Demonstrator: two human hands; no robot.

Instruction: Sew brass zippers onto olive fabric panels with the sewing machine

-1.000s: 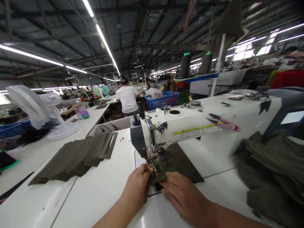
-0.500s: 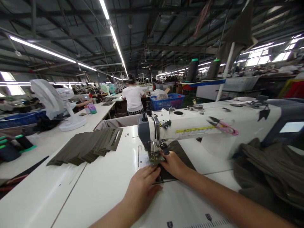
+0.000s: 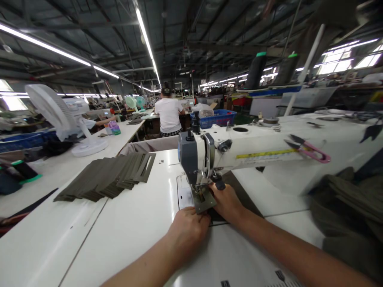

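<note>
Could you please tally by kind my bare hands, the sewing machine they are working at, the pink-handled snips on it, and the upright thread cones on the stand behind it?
Left hand and right hand: 2
Sewing machine: 1
Pink-handled snips: 1
Thread cones: 2
Total: 6

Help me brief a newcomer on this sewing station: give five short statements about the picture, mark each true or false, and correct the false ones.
1. Pink-handled scissors are on the white body of the sewing machine. True.
2. The left hand is on the row of overlapping dark pieces. False: it is at the near edge of the small dark piece under the machine's head.
3. The right hand is at the right side of that small piece. True.
4. The white fan stands on the floor. False: it stands on a white tabletop.
5. The basket beyond the machine is yellow. False: it is blue.
</note>
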